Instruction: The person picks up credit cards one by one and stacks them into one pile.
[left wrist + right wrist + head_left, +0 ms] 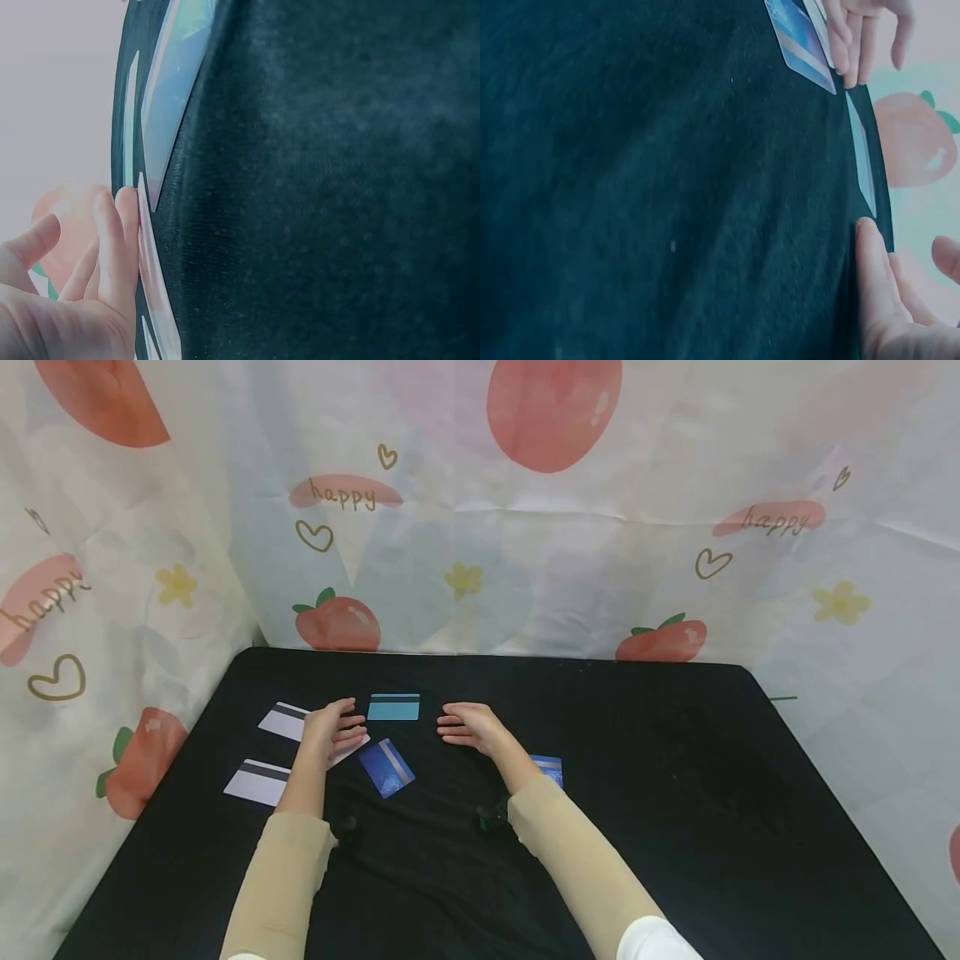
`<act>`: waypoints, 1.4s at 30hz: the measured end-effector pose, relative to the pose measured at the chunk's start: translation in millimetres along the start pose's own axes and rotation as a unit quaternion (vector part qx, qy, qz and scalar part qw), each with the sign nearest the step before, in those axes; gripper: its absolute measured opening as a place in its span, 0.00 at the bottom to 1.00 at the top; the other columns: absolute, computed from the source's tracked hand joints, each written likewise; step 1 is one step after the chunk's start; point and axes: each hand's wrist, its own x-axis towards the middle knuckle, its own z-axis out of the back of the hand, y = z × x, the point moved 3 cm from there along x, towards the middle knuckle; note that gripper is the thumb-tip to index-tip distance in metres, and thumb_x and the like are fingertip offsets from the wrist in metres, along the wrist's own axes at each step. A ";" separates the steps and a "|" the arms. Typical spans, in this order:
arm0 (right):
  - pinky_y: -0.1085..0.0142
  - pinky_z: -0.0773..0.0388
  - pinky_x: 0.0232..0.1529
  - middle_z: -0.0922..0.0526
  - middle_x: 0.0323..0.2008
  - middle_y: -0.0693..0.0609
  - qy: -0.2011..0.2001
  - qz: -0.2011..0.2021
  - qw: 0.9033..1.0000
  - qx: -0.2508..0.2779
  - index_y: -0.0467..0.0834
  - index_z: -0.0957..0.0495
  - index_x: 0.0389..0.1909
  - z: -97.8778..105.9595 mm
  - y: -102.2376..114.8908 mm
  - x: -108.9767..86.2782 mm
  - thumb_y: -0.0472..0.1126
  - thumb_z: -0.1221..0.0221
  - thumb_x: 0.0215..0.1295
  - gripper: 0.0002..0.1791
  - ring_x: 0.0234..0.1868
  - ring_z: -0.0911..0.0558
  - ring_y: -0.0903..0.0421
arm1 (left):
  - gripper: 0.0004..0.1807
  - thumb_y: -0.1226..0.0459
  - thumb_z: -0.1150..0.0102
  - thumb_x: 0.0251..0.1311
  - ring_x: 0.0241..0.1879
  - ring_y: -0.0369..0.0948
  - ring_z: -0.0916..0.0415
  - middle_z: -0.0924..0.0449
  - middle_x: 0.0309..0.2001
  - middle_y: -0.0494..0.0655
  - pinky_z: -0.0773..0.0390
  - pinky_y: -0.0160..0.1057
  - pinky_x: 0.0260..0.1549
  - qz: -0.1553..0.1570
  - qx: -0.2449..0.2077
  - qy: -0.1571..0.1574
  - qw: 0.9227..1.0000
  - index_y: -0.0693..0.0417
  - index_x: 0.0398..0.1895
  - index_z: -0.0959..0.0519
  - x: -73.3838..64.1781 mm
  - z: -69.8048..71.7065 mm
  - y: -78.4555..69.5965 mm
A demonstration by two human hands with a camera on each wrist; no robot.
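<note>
My left hand (pixel 331 732) hovers at the left of the card group, fingers loosely extended and pointing right, with nothing held. Beneath it a pale card (pixel 357 748) is partly hidden. My right hand (pixel 472 727) faces it from the right, fingers together and pointing left, also without anything in it. Between the hands, farther back, lies a light blue card (pixel 393 710) with a dark stripe. Nearer to me a dark blue card (pixel 387 768) lies at a slant. Another blue card (pixel 550 767) peeks out from behind the right forearm.
Two white cards with dark stripes lie at the left, the upper card (pixel 282 723) partly behind the left hand and the lower card (pixel 255 785) partly behind the forearm. A black cloth (pixel 637 793) covers the table. Printed curtains (pixel 540 560) stand behind and at the sides.
</note>
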 end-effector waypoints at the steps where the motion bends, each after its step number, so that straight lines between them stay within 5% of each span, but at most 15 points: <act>1: 0.60 0.22 0.47 0.25 0.53 0.38 0.001 0.000 1.000 0.003 0.37 0.35 0.61 -1.7 -0.4 0.9 0.40 0.51 0.68 0.22 0.50 0.22 0.46 | 0.29 0.54 0.53 0.65 0.51 0.48 0.25 0.33 0.60 0.59 0.23 0.39 0.44 0.001 -0.002 0.000 1.000 0.58 0.66 0.39 1.0 0.4 -0.1; 11: 0.56 0.27 0.54 0.29 0.57 0.37 0.030 -0.002 0.998 0.064 0.37 0.39 0.64 -15.1 -5.4 9.8 0.40 0.53 0.70 0.24 0.57 0.27 0.45 | 0.30 0.54 0.52 0.64 0.41 0.46 0.19 0.25 0.53 0.58 0.21 0.41 0.43 -0.002 -0.016 0.009 1.000 0.60 0.65 0.39 11.7 4.5 1.0; 24: 0.53 0.32 0.58 0.35 0.62 0.38 0.061 -0.010 0.990 0.125 0.37 0.45 0.67 -28.0 -4.8 15.1 0.43 0.55 0.71 0.27 0.62 0.33 0.46 | 0.30 0.55 0.55 0.66 0.57 0.50 0.32 0.38 0.63 0.60 0.27 0.43 0.50 0.042 -0.018 0.050 0.998 0.57 0.68 0.45 5.6 1.2 -8.1; 42: 0.53 0.33 0.59 0.34 0.61 0.38 0.055 -0.028 0.984 0.165 0.35 0.42 0.65 -27.2 -5.9 20.2 0.44 0.53 0.69 0.27 0.62 0.32 0.46 | 0.29 0.58 0.55 0.66 0.53 0.47 0.27 0.40 0.64 0.59 0.28 0.41 0.52 0.056 -0.039 0.061 0.996 0.61 0.67 0.44 10.3 0.9 -3.5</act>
